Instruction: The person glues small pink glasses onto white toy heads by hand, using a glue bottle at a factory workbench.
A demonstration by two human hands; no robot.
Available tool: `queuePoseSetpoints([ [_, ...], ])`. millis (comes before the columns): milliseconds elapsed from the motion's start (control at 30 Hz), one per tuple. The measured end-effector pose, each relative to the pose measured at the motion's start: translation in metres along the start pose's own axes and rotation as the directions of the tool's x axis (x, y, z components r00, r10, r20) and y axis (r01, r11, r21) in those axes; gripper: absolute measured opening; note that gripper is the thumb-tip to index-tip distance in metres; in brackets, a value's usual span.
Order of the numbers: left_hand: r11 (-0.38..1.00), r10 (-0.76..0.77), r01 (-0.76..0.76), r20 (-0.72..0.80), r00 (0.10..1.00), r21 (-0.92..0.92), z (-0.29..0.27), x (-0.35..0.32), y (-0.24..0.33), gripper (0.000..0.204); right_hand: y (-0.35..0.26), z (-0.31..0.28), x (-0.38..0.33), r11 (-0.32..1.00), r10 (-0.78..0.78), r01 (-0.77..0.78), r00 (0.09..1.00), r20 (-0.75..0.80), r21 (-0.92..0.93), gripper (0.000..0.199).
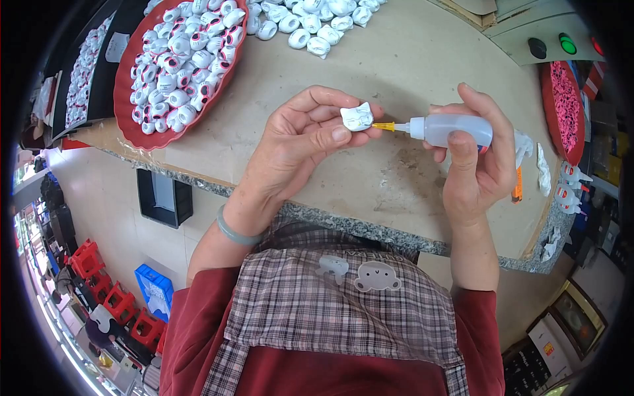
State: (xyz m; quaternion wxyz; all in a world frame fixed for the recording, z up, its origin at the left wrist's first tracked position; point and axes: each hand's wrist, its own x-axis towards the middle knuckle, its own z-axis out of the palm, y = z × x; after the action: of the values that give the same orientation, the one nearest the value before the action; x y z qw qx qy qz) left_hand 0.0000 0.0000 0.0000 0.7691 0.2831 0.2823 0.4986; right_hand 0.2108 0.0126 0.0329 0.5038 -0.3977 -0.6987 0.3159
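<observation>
Small white cat-shaped plastic piece sits pinched at your left hand fingertips, thumb pad below, index curled over the top, other fingers bunched behind. It's above the tan worktop, roughly mid-frame, not touching the surface. Its ears point up and to the right; long axis hard to tell, it's nearly as wide as tall. Glossy white, faint dark marks on the face turned to you.

Touching its right edge: the yellow needle tip of a small clear squeeze bottle with white cap. Bottle lies about horizontal, long axis left-right, nozzle aimed left at the piece. Your right hand is wrapped closed round the bottle body, thumb across the front, index arched over the top.

Outward: red round tray heaped with white-and-pink painted pieces at upper left on the worktop, loose pile of plain white pieces along the top edge. Second red tray with pink bits at far right. Grey bracelet on your left wrist, checked apron below.
</observation>
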Motion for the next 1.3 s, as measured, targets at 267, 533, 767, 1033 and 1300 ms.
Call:
queuePoseSetpoints([
  [267,1.0,-0.004,0.004,0.006,1.0,-0.007,0.001,0.0,0.0,0.025,0.001,0.004,-0.001,0.992,0.07,-0.065,0.997,-0.043,0.104,0.04],
  [533,1.0,-0.014,0.014,0.009,1.0,0.005,0.001,-0.001,0.0,0.024,0.002,0.004,-0.002,0.993,0.073,-0.071,0.997,-0.02,0.089,0.04],
  [767,1.0,-0.009,0.009,-0.005,1.0,-0.005,0.0,0.0,0.001,0.024,0.002,0.002,0.001,0.995,0.073,-0.071,0.997,-0.013,0.072,0.039],
  [1033,1.0,-0.012,0.012,0.003,1.0,-0.01,0.004,0.0,0.004,0.025,0.008,-0.002,0.015,0.894,0.216,-0.137,0.966,-0.143,0.426,0.032],
  [1300,0.998,-0.051,0.052,0.014,0.999,-0.046,0.002,-0.004,0.003,0.024,0.015,-0.013,0.035,0.71,0.58,-0.517,0.815,0.02,0.478,0.025],
])
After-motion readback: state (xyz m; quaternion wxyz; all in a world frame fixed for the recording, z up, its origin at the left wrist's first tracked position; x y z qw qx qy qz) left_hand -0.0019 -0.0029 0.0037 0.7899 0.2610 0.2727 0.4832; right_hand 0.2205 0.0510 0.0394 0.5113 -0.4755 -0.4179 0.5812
